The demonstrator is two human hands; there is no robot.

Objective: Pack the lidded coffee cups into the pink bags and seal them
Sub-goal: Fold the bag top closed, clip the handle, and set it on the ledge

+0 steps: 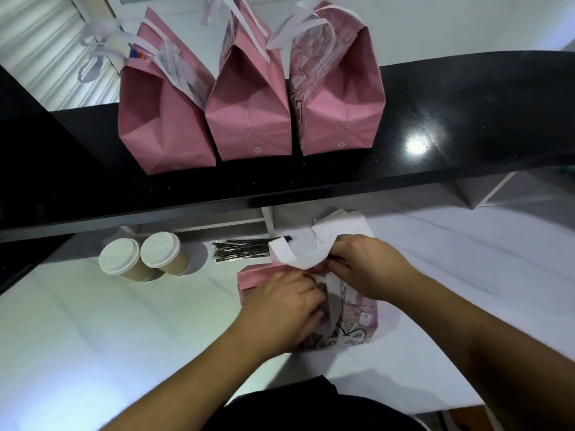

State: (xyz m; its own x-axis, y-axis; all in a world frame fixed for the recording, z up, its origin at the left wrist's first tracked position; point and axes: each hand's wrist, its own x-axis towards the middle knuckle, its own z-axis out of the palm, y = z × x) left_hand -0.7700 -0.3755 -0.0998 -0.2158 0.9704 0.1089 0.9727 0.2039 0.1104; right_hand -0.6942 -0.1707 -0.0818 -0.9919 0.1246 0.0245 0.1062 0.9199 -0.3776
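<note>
A pink printed bag stands on the white table in front of me. My left hand grips its gathered top from the left. My right hand pinches the bag's mouth just below the white handles; whether it holds a tie I cannot tell. Two lidded brown coffee cups stand side by side at the left. A bundle of dark twist ties lies between the cups and the bag. Three closed pink bags stand in a row on the black shelf.
The black shelf overhangs the far part of the table. A stack of white paper lies behind the bag in my hands. The table's near edge runs under my forearms.
</note>
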